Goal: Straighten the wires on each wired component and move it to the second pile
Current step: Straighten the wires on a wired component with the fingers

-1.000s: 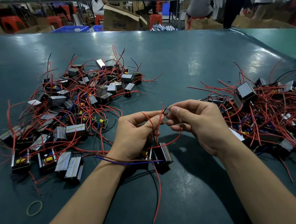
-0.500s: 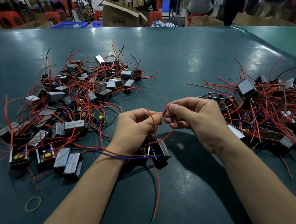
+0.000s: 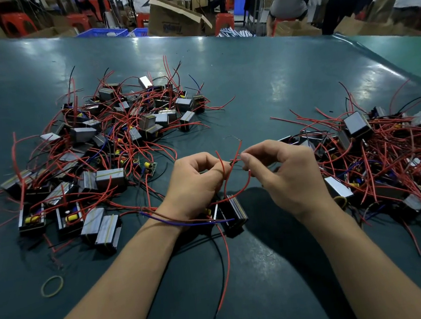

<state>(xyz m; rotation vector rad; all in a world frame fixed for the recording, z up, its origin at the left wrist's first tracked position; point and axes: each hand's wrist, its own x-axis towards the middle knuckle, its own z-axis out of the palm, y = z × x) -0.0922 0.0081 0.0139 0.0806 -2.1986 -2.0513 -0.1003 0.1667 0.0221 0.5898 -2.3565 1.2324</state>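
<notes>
Where both pinch wires: component [image 3: 231, 214] under left hand [image 3: 194, 185].

Glossy teal table [image 3: 260, 77]; beyond, red stools [image 3: 16, 23], cardboard box [image 3: 175, 19], blue crates [image 3: 103, 34].

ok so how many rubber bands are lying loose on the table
1. A yellow rubber band lies on the table near the left forearm, below the left pile. Others may be hidden among the wires.
</notes>
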